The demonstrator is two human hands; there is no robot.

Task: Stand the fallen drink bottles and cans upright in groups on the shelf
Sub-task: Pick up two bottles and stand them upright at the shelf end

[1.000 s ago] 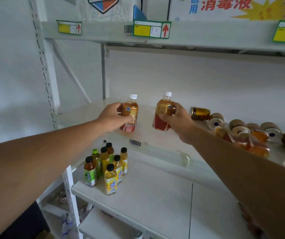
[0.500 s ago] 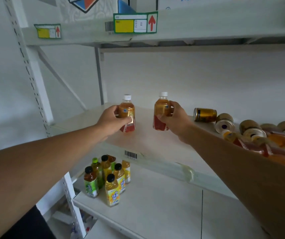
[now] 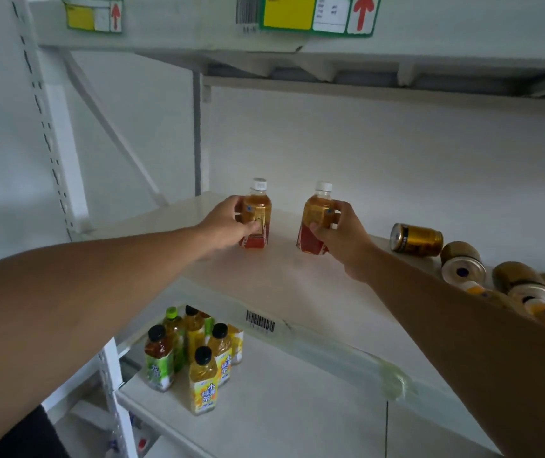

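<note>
Two small tea bottles with white caps and red labels stand upright on the white middle shelf (image 3: 297, 285), near its back left. My left hand (image 3: 228, 223) grips the left bottle (image 3: 257, 216) round its body. The right bottle (image 3: 314, 223), tilted slightly, is held by my right hand (image 3: 340, 233). A short gap separates the two bottles. To the right, a gold can (image 3: 416, 239) lies on its side, and further fallen cans (image 3: 462, 262) and orange bottles (image 3: 482, 292) lie partly hidden behind my right forearm.
On the lower shelf (image 3: 281, 408) several upright bottles with black or green caps (image 3: 195, 352) stand in a group at the left. An upper shelf (image 3: 198, 34) with yellow price tags overhangs. The white upright post (image 3: 49, 127) stands at left; a wall closes the back.
Both hands have carried their bottles further back on the shelf, and the bottles now rest nearly upright on it. The camera has moved closer and tilted down.
</note>
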